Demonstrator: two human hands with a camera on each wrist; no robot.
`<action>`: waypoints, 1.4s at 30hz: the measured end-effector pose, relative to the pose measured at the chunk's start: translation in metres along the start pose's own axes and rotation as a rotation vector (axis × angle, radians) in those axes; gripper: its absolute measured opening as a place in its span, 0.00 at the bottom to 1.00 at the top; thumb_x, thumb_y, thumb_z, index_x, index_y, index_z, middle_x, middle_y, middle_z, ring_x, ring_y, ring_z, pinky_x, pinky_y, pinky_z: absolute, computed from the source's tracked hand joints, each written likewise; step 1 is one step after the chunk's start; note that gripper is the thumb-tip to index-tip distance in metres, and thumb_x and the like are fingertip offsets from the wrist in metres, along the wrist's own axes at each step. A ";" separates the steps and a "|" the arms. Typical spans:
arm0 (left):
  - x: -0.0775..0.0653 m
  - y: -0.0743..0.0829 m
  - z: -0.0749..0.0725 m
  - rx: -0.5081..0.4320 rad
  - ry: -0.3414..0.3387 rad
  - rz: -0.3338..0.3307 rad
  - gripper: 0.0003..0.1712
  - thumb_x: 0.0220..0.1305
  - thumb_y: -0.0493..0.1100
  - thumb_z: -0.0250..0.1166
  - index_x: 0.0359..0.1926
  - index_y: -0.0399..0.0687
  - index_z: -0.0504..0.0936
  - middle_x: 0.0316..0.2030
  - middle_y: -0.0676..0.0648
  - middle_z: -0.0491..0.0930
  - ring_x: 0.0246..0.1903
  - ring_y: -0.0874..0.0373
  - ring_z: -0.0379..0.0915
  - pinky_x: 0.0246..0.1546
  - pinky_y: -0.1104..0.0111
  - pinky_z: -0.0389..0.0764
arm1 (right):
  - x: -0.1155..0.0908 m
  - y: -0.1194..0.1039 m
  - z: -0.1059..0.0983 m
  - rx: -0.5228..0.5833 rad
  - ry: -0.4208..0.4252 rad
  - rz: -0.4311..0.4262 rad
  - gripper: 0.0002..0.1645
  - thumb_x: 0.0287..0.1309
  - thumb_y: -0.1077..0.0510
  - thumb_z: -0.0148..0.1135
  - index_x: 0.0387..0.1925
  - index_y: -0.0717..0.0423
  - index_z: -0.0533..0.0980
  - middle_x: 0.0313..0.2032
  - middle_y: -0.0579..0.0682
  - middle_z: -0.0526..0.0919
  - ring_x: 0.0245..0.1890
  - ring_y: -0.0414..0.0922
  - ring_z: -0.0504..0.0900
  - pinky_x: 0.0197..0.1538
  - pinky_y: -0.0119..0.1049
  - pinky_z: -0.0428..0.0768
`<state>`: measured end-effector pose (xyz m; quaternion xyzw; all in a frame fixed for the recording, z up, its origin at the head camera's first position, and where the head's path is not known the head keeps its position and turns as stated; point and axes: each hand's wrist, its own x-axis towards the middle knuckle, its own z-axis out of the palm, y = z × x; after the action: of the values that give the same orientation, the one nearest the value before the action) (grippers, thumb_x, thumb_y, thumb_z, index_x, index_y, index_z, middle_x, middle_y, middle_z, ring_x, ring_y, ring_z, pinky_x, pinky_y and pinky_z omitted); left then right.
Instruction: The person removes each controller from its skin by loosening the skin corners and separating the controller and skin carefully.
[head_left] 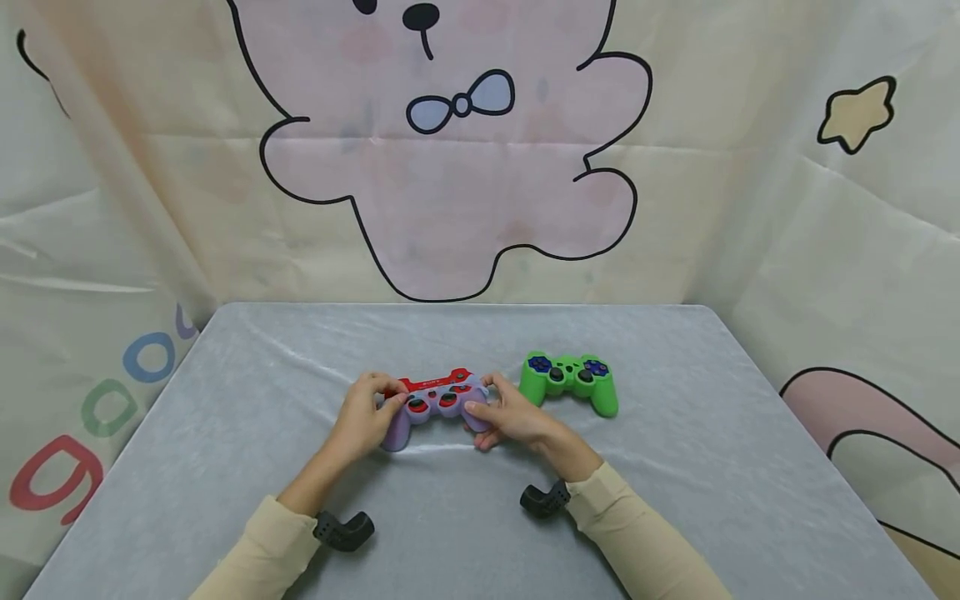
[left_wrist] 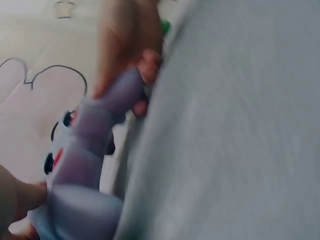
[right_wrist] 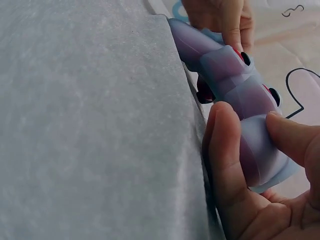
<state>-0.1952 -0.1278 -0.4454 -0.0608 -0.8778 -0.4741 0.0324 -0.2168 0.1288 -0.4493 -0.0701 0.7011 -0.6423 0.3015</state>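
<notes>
A red game controller (head_left: 435, 384) sits partly inside a purple silicone cover (head_left: 397, 433), just above the table in the head view. Bare red shows along its far edge, and its thumbsticks come through the cover's openings. My left hand (head_left: 365, 418) pinches the upper left corner with thumb and fingers. On the other side, my right hand (head_left: 517, 415) grips the right handle, thumb on top and fingers beneath. In the right wrist view the cover (right_wrist: 260, 145) wraps that handle. The left wrist view is blurred; the cover's underside (left_wrist: 82, 215) fills its lower left.
A green game controller (head_left: 570, 379) with blue buttons lies to the right of my right hand. Grey cloth covers the table (head_left: 450, 533). Printed curtains (head_left: 450, 183) hang behind and at both sides. Each wrist carries a black camera mount (head_left: 343, 531).
</notes>
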 end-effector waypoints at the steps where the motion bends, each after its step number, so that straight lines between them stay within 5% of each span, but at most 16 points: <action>1: 0.000 0.000 0.000 -0.043 -0.010 -0.024 0.05 0.70 0.35 0.63 0.40 0.38 0.85 0.48 0.39 0.79 0.52 0.47 0.72 0.54 0.55 0.71 | 0.000 0.000 0.000 0.001 0.001 -0.001 0.23 0.74 0.58 0.55 0.58 0.56 0.53 0.36 0.57 0.87 0.20 0.40 0.85 0.28 0.33 0.85; 6: 0.001 0.001 0.000 -0.298 -0.061 -0.166 0.08 0.73 0.35 0.59 0.43 0.33 0.82 0.49 0.40 0.78 0.55 0.49 0.68 0.56 0.61 0.66 | -0.001 0.001 0.002 0.007 0.008 -0.004 0.23 0.75 0.57 0.54 0.58 0.57 0.53 0.36 0.58 0.88 0.20 0.40 0.85 0.28 0.33 0.85; 9: 0.001 0.001 -0.002 -0.387 -0.097 -0.190 0.08 0.73 0.36 0.59 0.45 0.33 0.81 0.51 0.41 0.77 0.58 0.51 0.65 0.57 0.64 0.63 | -0.001 0.001 0.003 0.007 0.019 0.001 0.23 0.75 0.56 0.54 0.59 0.58 0.53 0.36 0.57 0.88 0.20 0.40 0.85 0.28 0.33 0.85; 19: 0.002 -0.002 -0.011 -0.077 -0.130 0.073 0.01 0.68 0.37 0.65 0.38 0.44 0.82 0.47 0.40 0.80 0.55 0.46 0.71 0.58 0.50 0.72 | 0.001 0.000 0.005 -0.001 0.050 0.014 0.23 0.74 0.55 0.55 0.57 0.57 0.55 0.36 0.57 0.88 0.21 0.41 0.86 0.28 0.33 0.85; 28: 0.001 0.003 -0.011 -0.100 -0.150 0.088 0.03 0.67 0.36 0.66 0.36 0.40 0.81 0.55 0.38 0.78 0.61 0.42 0.70 0.61 0.44 0.69 | 0.001 -0.001 0.008 0.002 0.059 0.001 0.20 0.75 0.56 0.54 0.56 0.58 0.56 0.35 0.57 0.87 0.21 0.42 0.86 0.29 0.34 0.86; 35: -0.001 0.005 -0.014 0.121 -0.094 0.219 0.05 0.61 0.38 0.73 0.33 0.50 0.83 0.53 0.40 0.80 0.55 0.44 0.76 0.56 0.47 0.76 | 0.002 -0.002 0.007 0.018 0.057 -0.002 0.18 0.75 0.57 0.54 0.54 0.58 0.57 0.30 0.53 0.86 0.21 0.42 0.86 0.28 0.34 0.86; 42: 0.002 0.001 -0.001 -0.020 -0.117 0.199 0.15 0.65 0.38 0.69 0.52 0.44 0.83 0.52 0.40 0.82 0.56 0.45 0.77 0.57 0.49 0.77 | 0.002 0.000 0.006 -0.061 0.064 0.027 0.20 0.73 0.56 0.58 0.52 0.57 0.58 0.24 0.54 0.84 0.20 0.42 0.86 0.27 0.34 0.85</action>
<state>-0.1967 -0.1280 -0.4436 -0.1758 -0.8631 -0.4727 0.0275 -0.2154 0.1226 -0.4503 -0.0492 0.7306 -0.6185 0.2850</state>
